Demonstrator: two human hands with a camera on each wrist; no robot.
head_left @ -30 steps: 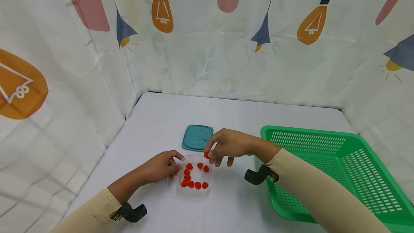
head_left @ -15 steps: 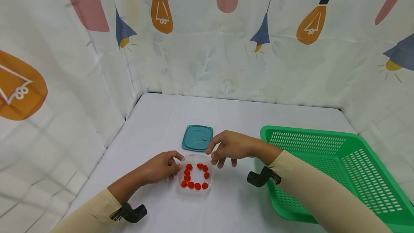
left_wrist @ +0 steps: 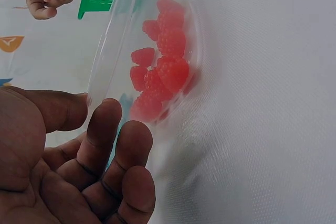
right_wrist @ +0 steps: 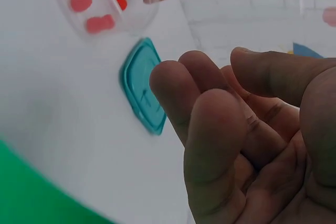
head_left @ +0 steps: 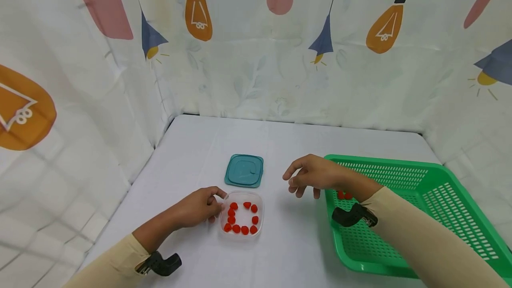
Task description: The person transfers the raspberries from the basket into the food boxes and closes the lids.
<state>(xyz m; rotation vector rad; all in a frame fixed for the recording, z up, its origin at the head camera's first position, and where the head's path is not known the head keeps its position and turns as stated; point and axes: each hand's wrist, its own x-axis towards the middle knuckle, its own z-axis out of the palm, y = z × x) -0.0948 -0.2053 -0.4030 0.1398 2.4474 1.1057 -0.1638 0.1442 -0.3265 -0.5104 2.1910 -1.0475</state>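
A clear plastic container (head_left: 241, 238) stands on the white table with several red raspberries (left_wrist: 172, 74) along its inner walls. My left hand (head_left: 202, 207) pinches its left rim between thumb and fingers. In the left wrist view the thumb and fingertips (left_wrist: 105, 113) meet that rim. To the container's right, my right hand (head_left: 314, 174) hovers over the table near the green basket (head_left: 340, 252). Its fingers are loosely bent and hold nothing, as the right wrist view shows. More raspberries (head_left: 344, 195) lie in the basket, partly hidden by the right forearm.
A teal lid (head_left: 244, 170) lies flat on the table behind the container. The basket fills the right side of the table. Printed curtains (head_left: 256, 79) hang close behind the table and along its sides.
A raspberry that my right hand pinched over the container now sits at its right wall. My right hand has let go and moved right toward the basket. My left hand keeps its place.
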